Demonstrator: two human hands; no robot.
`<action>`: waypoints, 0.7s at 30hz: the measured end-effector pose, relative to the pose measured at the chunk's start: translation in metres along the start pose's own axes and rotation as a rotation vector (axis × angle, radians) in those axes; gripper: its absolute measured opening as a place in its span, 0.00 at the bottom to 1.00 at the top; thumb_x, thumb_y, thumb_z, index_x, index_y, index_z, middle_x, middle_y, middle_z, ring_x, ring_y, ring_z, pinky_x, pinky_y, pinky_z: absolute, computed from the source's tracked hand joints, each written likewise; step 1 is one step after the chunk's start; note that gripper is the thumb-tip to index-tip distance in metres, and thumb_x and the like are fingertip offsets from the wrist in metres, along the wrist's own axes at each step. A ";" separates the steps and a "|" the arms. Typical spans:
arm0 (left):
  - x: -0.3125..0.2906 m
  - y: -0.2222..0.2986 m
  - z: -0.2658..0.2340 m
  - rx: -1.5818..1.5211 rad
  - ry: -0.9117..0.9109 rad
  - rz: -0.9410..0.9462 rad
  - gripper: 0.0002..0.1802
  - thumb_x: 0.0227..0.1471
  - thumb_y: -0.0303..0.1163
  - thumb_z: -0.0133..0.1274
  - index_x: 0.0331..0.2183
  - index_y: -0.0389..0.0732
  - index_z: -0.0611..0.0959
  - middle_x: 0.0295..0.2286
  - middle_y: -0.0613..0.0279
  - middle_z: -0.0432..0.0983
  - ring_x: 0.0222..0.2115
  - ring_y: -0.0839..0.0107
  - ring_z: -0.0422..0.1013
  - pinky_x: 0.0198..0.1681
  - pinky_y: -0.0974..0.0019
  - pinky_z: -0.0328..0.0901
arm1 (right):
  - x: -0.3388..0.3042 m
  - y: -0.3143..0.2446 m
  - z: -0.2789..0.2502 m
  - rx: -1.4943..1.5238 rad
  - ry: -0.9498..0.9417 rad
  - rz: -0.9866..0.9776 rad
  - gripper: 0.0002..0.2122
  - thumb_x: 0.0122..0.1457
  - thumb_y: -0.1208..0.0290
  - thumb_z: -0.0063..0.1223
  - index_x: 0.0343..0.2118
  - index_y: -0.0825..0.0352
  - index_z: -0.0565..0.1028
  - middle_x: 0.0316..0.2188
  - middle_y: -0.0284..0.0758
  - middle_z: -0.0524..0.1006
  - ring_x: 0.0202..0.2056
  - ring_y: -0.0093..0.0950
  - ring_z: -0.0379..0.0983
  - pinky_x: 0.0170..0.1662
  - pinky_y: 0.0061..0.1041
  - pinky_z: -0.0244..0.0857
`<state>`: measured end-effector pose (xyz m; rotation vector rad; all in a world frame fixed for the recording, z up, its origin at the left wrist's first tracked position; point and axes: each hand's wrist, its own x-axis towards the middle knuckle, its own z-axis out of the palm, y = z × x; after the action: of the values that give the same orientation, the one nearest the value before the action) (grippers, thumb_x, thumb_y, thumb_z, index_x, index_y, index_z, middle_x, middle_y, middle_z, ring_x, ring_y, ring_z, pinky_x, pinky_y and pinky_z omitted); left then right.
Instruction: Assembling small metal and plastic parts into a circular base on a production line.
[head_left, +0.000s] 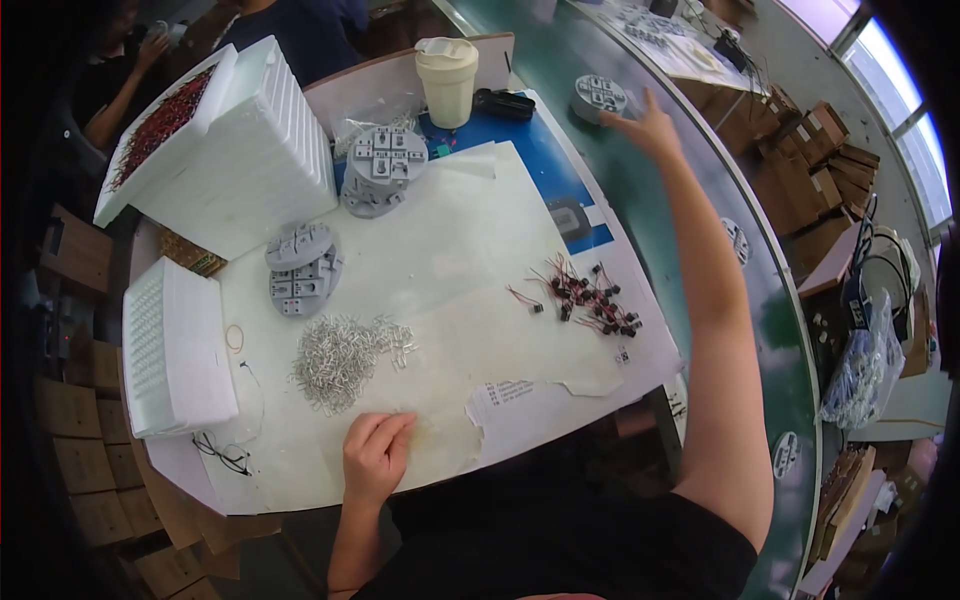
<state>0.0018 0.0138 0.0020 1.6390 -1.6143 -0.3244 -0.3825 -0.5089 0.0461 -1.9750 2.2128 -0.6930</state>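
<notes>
My right hand (652, 130) is stretched out over the green belt at the far right. Its thumb is at the rim of a round grey fixture (600, 95) with small compartments on top, and its fingers are spread; whether they touch cannot be told. My left hand (376, 456) rests at the table's near edge with fingers curled and pressed together. Anything inside that hand is too small to see. Just beyond it lies a pile of small shiny metal pieces (338, 368). Several small black parts with red and black wires (590, 300) lie toward the right of the table.
Two stacks of grey round fixtures (385, 165) (303, 270) stand on the papered table. White foam boxes (250, 150) (180, 350) line its left side. A cream lidded cup (446, 85) is at the back. More fixtures (735, 240) sit along the green belt (690, 210).
</notes>
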 end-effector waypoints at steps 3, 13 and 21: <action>0.003 0.001 -0.002 0.013 -0.003 0.026 0.07 0.51 0.21 0.68 0.36 0.38 0.90 0.29 0.58 0.79 0.29 0.59 0.76 0.32 0.59 0.70 | 0.012 -0.030 0.025 -0.056 -0.045 0.073 0.59 0.41 0.30 0.73 0.75 0.54 0.61 0.62 0.50 0.76 0.61 0.48 0.75 0.62 0.44 0.70; -0.001 0.003 -0.004 0.007 0.003 0.066 0.07 0.51 0.23 0.68 0.35 0.40 0.90 0.30 0.59 0.79 0.30 0.58 0.76 0.34 0.58 0.71 | -0.035 -0.017 0.015 0.395 -0.095 -0.326 0.49 0.44 0.51 0.81 0.71 0.53 0.69 0.61 0.43 0.79 0.59 0.39 0.78 0.63 0.39 0.70; 0.011 -0.006 -0.003 -0.005 -0.002 0.153 0.08 0.51 0.25 0.69 0.36 0.42 0.89 0.30 0.61 0.79 0.31 0.59 0.76 0.35 0.58 0.71 | -0.202 -0.120 -0.019 0.208 -0.614 -1.038 0.51 0.41 0.72 0.82 0.72 0.56 0.68 0.57 0.38 0.81 0.59 0.34 0.76 0.64 0.33 0.67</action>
<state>0.0100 0.0040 0.0038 1.5009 -1.7273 -0.2507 -0.2480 -0.3165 0.0645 -2.6386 0.6778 -0.2616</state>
